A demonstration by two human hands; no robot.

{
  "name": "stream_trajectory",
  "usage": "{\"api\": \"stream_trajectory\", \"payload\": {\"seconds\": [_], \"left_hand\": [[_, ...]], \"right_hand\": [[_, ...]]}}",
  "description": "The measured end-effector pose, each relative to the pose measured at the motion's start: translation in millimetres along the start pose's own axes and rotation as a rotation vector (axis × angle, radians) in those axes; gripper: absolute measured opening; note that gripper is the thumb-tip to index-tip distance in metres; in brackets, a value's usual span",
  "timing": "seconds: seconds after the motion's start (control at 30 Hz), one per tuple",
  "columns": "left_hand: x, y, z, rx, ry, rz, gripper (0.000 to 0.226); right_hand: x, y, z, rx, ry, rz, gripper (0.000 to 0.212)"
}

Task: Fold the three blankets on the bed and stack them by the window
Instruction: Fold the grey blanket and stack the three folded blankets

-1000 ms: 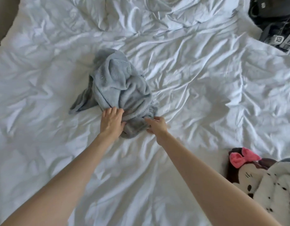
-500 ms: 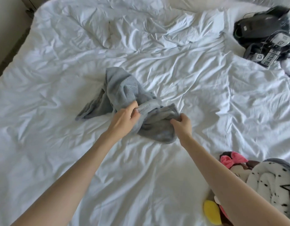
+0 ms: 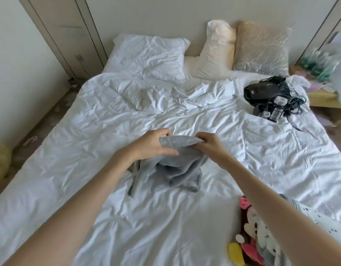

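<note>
At the centre of the frame, my left hand [image 3: 153, 144] and right hand [image 3: 209, 144] each pinch the top edge of a grey blanket [image 3: 177, 167], close together. Its lower folds rest crumpled on the white bed [image 3: 89, 150]. A plush toy [image 3: 252, 233] lies lower right, black devices [image 3: 269, 98] upper right.

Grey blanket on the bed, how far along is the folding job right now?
Done: nothing shows folded or stacked. In hand: the left hand and right hand pinch the top edge of the grey blanket, lifted, its rest bunched on the white duvet. Left: fold it, then the spotted blanket beside the plush toy, plus a third that is out of view, and stack all by the window.
</note>
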State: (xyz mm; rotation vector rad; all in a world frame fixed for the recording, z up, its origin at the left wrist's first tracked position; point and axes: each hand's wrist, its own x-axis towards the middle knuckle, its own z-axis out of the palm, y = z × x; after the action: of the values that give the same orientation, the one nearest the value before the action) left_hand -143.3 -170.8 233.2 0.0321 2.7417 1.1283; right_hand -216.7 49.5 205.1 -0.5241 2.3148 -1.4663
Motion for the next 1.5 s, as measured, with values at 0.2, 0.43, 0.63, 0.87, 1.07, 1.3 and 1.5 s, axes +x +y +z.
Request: {"api": "stream_trajectory", "payload": {"seconds": [0.2,0.43,0.63,0.87,1.07,1.3,1.5], "left_hand": [[-39,74,-68,0.063,0.227,0.125,0.008],[-80,143,-142,0.096,0.559,0.234,0.021],[-109,169,-151,0.078,0.740,0.215,0.022],[-114,152,-107,0.019,0.766,-0.128,0.034],[-119,218,-62,-0.464,0.556,0.014,0.022],[-128,294,-22,-0.199,0.148,0.314,0.022],[-120,300,-35,-0.176,0.525,0.314,0.026]], "right_hand": [[-28,-106,-58,0.059,0.048,-0.117,0.024],[-74,-212,-120,0.099,0.171,-0.308,0.042],[-114,-256,-168,0.024,0.360,-0.463,0.021],[-157,-237,-186,0.067,0.530,-0.438,0.021],[-188,-212,-174,-0.083,0.563,-0.343,0.021],[-208,-227,-157,-0.211,0.361,-0.435,0.026],[-218,-212,-167,-0.217,0.275,-0.357,0.033]]}}
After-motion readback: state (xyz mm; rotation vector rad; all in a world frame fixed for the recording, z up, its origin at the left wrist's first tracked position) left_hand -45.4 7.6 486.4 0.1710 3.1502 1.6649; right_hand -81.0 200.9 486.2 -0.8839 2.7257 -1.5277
